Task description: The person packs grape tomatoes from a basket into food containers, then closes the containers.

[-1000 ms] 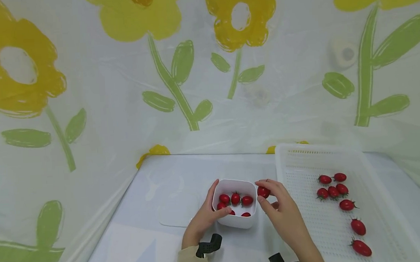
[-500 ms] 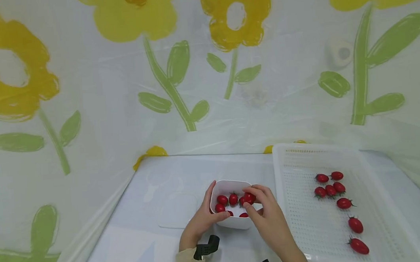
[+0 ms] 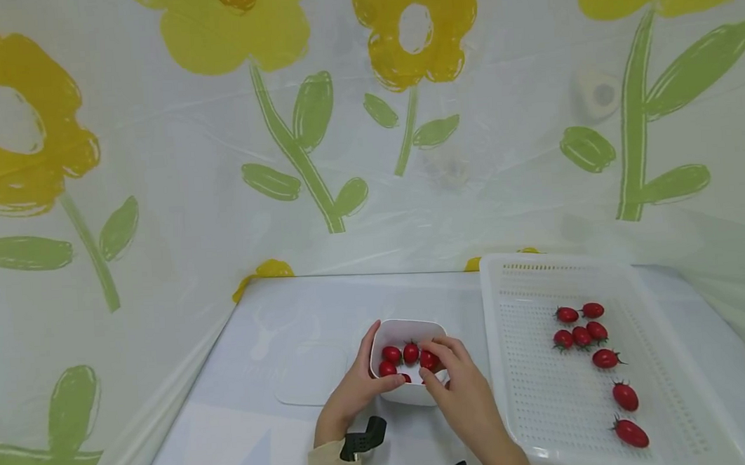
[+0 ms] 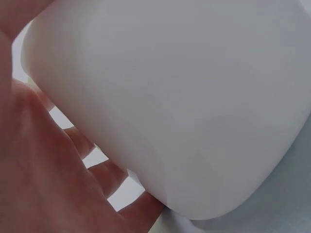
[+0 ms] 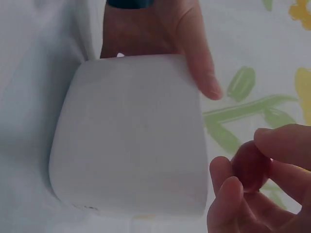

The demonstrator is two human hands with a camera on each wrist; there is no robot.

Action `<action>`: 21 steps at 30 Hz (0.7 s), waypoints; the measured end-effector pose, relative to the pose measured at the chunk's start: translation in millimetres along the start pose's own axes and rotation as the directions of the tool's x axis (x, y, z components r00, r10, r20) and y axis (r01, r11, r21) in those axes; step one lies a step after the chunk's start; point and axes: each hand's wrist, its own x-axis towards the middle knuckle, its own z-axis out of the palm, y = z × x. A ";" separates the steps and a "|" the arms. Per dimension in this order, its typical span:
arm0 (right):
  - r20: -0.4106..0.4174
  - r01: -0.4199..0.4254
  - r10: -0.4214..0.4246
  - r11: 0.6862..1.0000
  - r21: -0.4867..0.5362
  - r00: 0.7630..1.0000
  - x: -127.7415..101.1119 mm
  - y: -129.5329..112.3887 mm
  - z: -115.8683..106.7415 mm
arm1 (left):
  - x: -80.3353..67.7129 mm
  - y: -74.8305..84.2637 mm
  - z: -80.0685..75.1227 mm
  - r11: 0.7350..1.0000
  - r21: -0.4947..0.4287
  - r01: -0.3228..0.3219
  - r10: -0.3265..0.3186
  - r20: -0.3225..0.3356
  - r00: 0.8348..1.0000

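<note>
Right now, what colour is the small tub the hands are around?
White; the tub shows best in the head view.

Head view: bright, even, diffuse light; soft faint shadows under white box (image 3: 410, 393) & tray (image 3: 498, 338). Mild glare on plastic backdrop (image 3: 354, 121). Wide-angle bowing at edges; table (image 3: 288, 314) lines curve. Center sharp. Wrist views: dimmer, greyish, v. close, soft focus; tomato (image 5: 250, 166) blurred, fingers (image 5: 286, 145) out of focus.
</note>
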 end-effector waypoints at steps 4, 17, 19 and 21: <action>0.014 0.044 -0.043 0.996 -0.082 0.999 -1.7 3.7 7.7 | -0.1 -0.4 -0.7 1.000 -0.003 -0.007 0.007 0.006 1.000; 0.008 0.112 -0.113 0.974 -0.196 0.994 -3.3 9.7 19.7 | 0.4 -0.6 -1.3 1.000 0.023 -0.001 0.001 0.011 1.000; 0.006 0.111 -0.113 0.973 -0.204 0.994 -3.5 9.9 20.6 | 0.3 -0.6 -1.6 1.000 0.015 0.001 -0.001 0.013 1.000; 0.006 0.115 -0.117 0.970 -0.212 0.993 -3.9 10.0 21.5 | 0.3 -1.0 -2.1 1.000 0.005 0.005 -0.005 0.012 1.000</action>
